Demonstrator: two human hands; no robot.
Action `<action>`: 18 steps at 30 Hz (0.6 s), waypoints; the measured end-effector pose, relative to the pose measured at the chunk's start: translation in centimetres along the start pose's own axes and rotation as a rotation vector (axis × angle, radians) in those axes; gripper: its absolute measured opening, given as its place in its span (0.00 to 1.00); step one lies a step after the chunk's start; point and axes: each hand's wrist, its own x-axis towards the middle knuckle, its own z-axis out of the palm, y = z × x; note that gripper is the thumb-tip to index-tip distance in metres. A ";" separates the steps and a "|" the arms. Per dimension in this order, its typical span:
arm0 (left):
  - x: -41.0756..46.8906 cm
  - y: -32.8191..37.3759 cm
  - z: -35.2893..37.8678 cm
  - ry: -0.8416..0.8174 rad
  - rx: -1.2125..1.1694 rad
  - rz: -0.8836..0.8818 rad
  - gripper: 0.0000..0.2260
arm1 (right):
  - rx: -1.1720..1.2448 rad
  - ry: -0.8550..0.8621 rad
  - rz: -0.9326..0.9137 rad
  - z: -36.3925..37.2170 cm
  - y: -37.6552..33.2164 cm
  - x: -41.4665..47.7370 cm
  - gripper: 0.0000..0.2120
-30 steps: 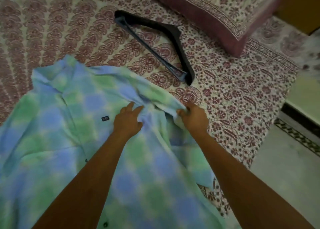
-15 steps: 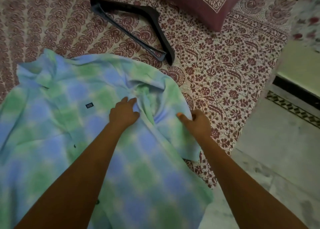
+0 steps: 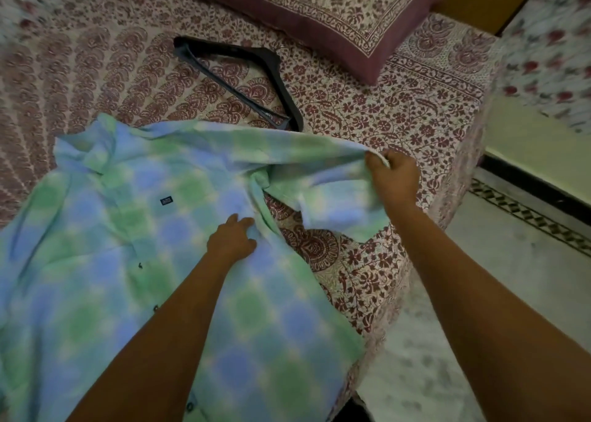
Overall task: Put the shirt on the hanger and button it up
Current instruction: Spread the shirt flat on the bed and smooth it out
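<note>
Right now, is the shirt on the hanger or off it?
Off. The hanger lies bare on the bedspread beyond the shirt, which is spread out beside it.

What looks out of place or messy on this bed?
Nothing looks spilled or torn. The shirt lies rumpled on the bed, one sleeve pulled sideways by the right hand while the left hand presses its body. The hanger lies bare beyond it.

Maroon-print bedsheet (image 3: 367, 108) w/ matching pillow (image 3: 319, 15), pale marble floor (image 3: 479, 293) at rt, dim light.
</note>
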 end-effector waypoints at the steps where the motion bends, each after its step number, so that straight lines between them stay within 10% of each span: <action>1: 0.1 0.2 -0.2 0.006 0.009 -0.012 0.26 | -0.096 -0.013 -0.016 -0.8 0.0 0.9 0.06; 10: 4.4 6.7 -5.3 0.507 -0.251 -0.011 0.17 | 0.071 -0.216 0.181 -0.9 7.3 3.8 0.16; 18: 10.3 9.6 -6.1 0.076 -0.025 -0.056 0.29 | 0.160 -0.318 0.317 0.8 11.1 -0.7 0.29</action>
